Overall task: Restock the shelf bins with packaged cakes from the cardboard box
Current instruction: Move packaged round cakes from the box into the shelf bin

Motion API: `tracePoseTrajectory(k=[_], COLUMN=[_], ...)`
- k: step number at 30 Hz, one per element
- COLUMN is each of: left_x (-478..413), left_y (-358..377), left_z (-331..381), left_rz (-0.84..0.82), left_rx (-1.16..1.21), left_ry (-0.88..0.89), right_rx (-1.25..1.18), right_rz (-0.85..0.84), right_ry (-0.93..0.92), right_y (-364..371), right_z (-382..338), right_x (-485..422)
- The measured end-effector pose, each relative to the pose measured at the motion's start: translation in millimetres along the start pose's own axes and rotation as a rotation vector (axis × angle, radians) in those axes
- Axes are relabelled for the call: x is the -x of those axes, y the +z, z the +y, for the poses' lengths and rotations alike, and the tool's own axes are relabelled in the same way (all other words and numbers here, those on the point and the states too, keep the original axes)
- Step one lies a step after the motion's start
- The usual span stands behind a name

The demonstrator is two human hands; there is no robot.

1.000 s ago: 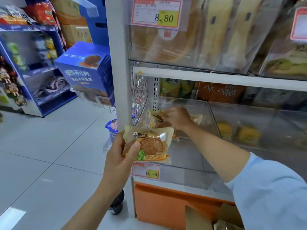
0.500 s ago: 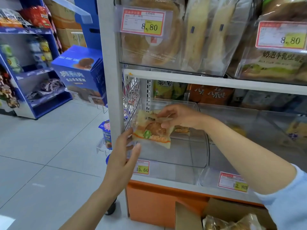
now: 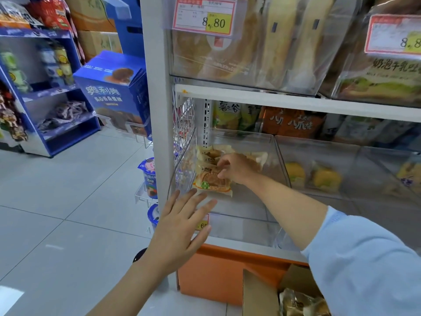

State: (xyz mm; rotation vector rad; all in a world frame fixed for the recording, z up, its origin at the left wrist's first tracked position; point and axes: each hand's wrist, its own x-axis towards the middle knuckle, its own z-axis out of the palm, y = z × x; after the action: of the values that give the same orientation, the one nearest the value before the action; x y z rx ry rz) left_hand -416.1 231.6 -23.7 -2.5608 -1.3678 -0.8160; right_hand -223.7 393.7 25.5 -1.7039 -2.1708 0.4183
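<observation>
Packaged cake (image 3: 213, 180) at left wall of bin (image 3: 241, 229), right grip (image 3: 237, 168) pinching it, left grip (image 3: 180, 226) released outside rim

Cake packet (image 3: 213, 179): pale yellow wrapper, brown round cake, green badge. Bin (image 3: 246, 142): clear. Shelf base (image 3: 211, 274): orange. Cardboard box (image 3: 259, 293): brown. Sleeve (image 3: 369, 258): light blue. Price tag (image 3: 205, 18): white, red border, yellow patch. Floor (image 3: 68, 190): pale grey tiles.
</observation>
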Motion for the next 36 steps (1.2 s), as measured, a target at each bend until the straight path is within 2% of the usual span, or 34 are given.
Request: tracePoseTrajectory(k=[3,7,8,10,13,16,20,22,24,26,28,31,34,36], left_x=[4,30,39,57,84,107,120,119,115,107,92,73,70,69], left_y=[2,13,20,42,85,117,131,129,126,120,111,104,109,108], left_z=[11,58,72,97,121,133,140,145,152,164,180,201,198,192], left_rz=[0.029,0.097,0.079,-0.03,-0.28,-0.456,-0.58,-0.594,-0.602,-0.515,-0.483,-0.531,-0.445,-0.412], left_rx=[-0.039,0.026,0.076,0.129,0.101,0.099,0.057,0.052,0.039,0.065,0.285,0.877,1.011,1.0], left_ry=[-0.037,0.056,0.088,0.132,0.15,0.106,0.04,0.016,-0.015,-0.024,-0.107,-0.283,-0.347,-0.37], right_rx=[0.06,-0.159,-0.209,-0.208,-0.042,0.159,0.378,0.36,0.243,0.071,-0.076,-0.191,-0.288,-0.173], right_rz=[-0.033,0.177,0.2,0.141,-0.104,-0.298,-0.413,-0.414,-0.39,-0.328,-0.252,-0.206,-0.207,-0.159], right_ry=[-0.065,-0.379,-0.453,-0.501,-0.316,-0.096,-0.043,-0.069,-0.057,-0.03,-0.021,-0.053,0.025,0.078], right_y=[-13,-55,-60,-56,-22,14,37,39,35,26,17,7,-5,-10], right_z=[-11,-24,-21,-1,56,120,157,155,153,152,148,139,138,149], right_x=[19,106,136,196,263,309,338,338,336,333,332,333,337,340])
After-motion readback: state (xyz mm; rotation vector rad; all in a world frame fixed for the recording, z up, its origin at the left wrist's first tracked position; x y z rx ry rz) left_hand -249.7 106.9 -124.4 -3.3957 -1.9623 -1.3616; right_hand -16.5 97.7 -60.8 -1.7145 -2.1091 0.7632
